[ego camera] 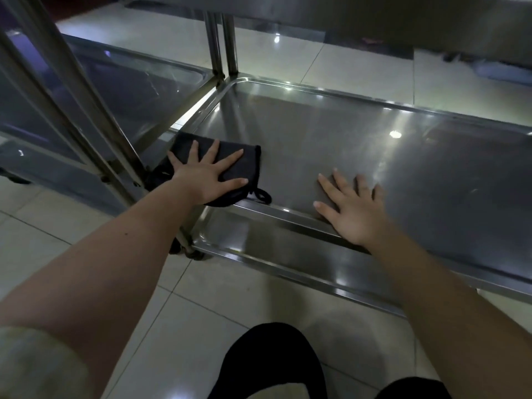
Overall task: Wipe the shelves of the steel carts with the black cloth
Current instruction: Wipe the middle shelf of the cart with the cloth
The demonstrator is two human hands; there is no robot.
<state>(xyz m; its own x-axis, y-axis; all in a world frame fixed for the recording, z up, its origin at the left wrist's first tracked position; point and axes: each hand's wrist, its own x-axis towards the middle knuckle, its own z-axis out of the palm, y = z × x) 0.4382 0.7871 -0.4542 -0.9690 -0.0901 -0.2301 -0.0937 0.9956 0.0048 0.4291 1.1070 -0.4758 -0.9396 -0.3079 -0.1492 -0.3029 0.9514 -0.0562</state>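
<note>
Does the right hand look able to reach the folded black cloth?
Probably yes: only bare steel shelf lies between right hand and black cloth, though the left hand presses on it.

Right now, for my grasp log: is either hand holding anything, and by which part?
Nothing is gripped. The left hand presses flat on the black cloth; the right hand rests flat on the steel shelf.

The left hand (205,175) presses flat, fingers spread, on the black cloth (244,161) at the shelf's (374,145) near left corner. The right hand (354,213) lies flat on bare steel, well right of those fingers.
</note>
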